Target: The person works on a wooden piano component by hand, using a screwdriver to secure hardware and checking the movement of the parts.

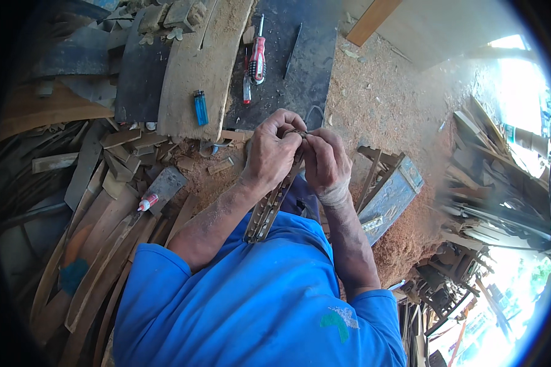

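Note:
Both my hands meet in front of my body at the far end of a long, narrow brownish strip [267, 214] with a row of slots or notches along it. Its near end leans against my blue shirt. My left hand [270, 153] has its thumb and fingers closed on the strip's far end. From the other side, my right hand [327, 162] pinches at the same spot, fingertips together. A small dark part shows between the fingertips, too small to name. A thin grey loop [315, 113] sticks up just beyond the right fingers.
Beyond my hands, a dark board [288, 92] carries a red-handled screwdriver [258, 61] and a thin dark blade-like piece [293, 50]. A blue lighter [200, 107] lies on a dusty plank [190, 79]. Wood offcuts [125, 153] and a small red-and-white bottle [148, 202] are at left; sawdust [404, 244] lies right.

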